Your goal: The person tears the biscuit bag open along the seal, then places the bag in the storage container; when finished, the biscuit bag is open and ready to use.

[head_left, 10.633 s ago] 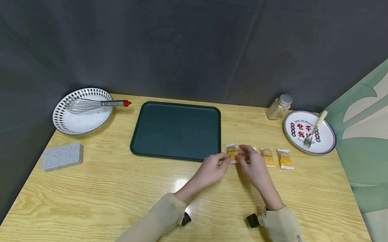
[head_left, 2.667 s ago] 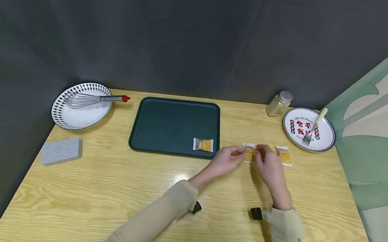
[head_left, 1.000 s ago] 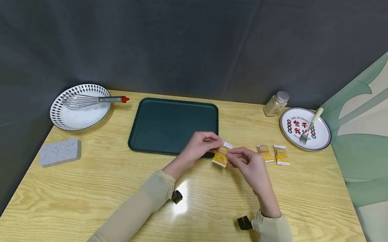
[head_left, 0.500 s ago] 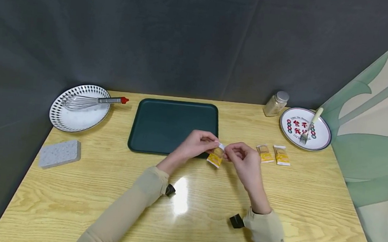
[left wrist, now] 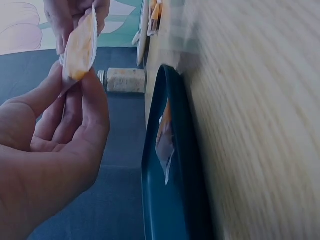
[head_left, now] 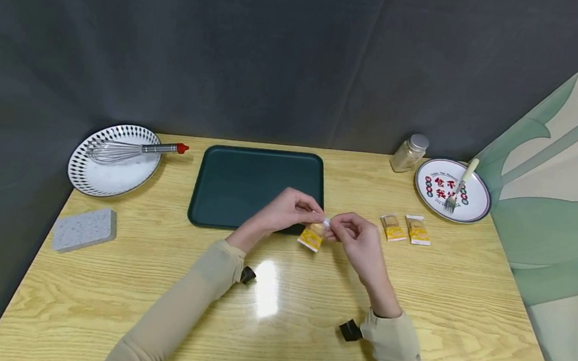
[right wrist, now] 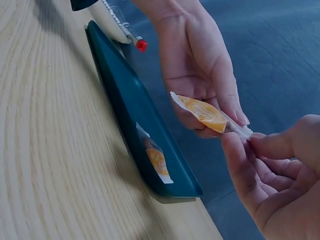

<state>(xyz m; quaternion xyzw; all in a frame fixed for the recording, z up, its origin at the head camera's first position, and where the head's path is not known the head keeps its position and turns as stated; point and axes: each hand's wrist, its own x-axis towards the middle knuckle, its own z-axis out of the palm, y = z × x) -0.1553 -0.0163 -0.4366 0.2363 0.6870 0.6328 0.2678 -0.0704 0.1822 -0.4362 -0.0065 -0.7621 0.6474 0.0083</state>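
Note:
Over the near right corner of a dark green tray (head_left: 254, 186), my left hand (head_left: 286, 210) pinches a small wrapped biscuit packet (head_left: 310, 238), yellow at one end and clear at the other. My right hand (head_left: 358, 241) pinches the packet's white crimped end between thumb and forefinger, as the right wrist view shows. The two hands' fingertips nearly meet there. Another packet (right wrist: 157, 159) lies on the tray, hidden behind my left hand in the head view. Two more packets, a left one (head_left: 392, 228) and a right one (head_left: 418, 230), lie on the table right of my right hand.
A patterned plate (head_left: 113, 181) with a whisk (head_left: 116, 152) stands at the back left, a grey speckled block (head_left: 83, 230) in front of it. At the back right are a glass jar (head_left: 407, 155) and a white plate (head_left: 435, 187) with a fork (head_left: 461, 184) on it.
Since the earliest frame, one packet has gone onto the tray. A second has been lifted from the row and carried left; lately my right fingers shifted to its end, which now looks bent.

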